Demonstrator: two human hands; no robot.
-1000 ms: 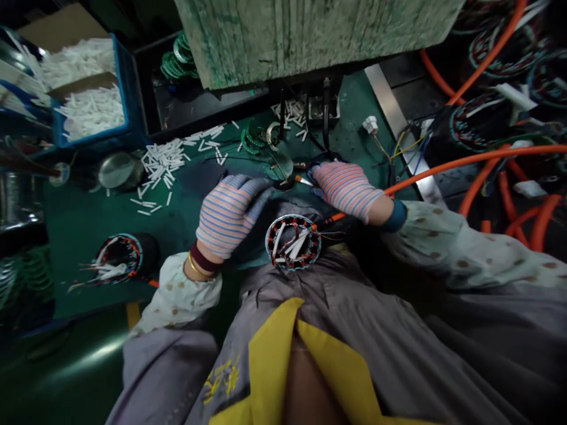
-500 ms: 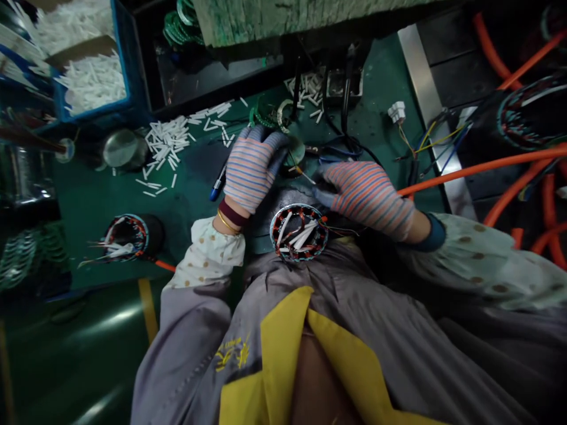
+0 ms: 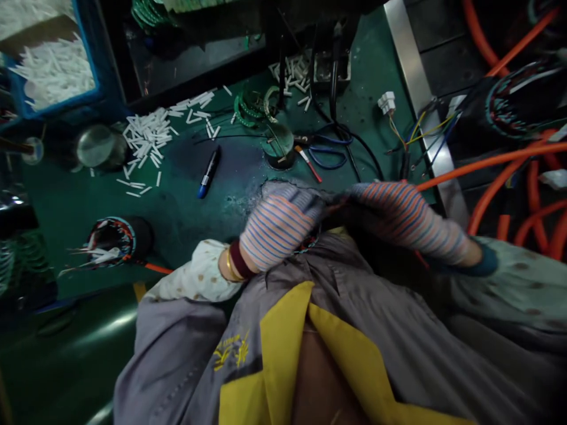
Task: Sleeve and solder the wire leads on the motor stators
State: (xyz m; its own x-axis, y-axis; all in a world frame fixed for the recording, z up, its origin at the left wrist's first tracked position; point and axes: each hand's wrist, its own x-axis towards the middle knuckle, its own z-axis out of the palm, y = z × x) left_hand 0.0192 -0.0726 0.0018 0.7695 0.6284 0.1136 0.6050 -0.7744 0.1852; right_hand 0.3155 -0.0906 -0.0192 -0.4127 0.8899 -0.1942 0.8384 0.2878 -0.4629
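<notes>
My left hand (image 3: 283, 224), in a striped glove, covers most of a wire-wound ring, a motor stator (image 3: 310, 242), at the table edge by my lap. Only a small part of its rim shows. The left fingers are closed toward the right. My right hand (image 3: 403, 218), also gloved, is just right of it with its fingers curled and dim in shadow. A dark reddish strand, perhaps wire, runs between the two hands. Beyond them stand a small round pot (image 3: 280, 150), a red-handled brush (image 3: 309, 164) and blue-handled scissors (image 3: 328, 154).
A marker (image 3: 209, 172) lies on the green table. White tube pieces (image 3: 146, 139) are piled at left, with more in a blue bin (image 3: 91, 65). Another stator (image 3: 113, 239) stands at left. A white connector (image 3: 387, 102), metal edge (image 3: 420, 77) and orange tubes (image 3: 491, 156) are at right.
Both hands have come back from the round pot toward my lap. My left hand now covers the stator, which showed openly before with white tubes inside. The marker and brush are more exposed.
</notes>
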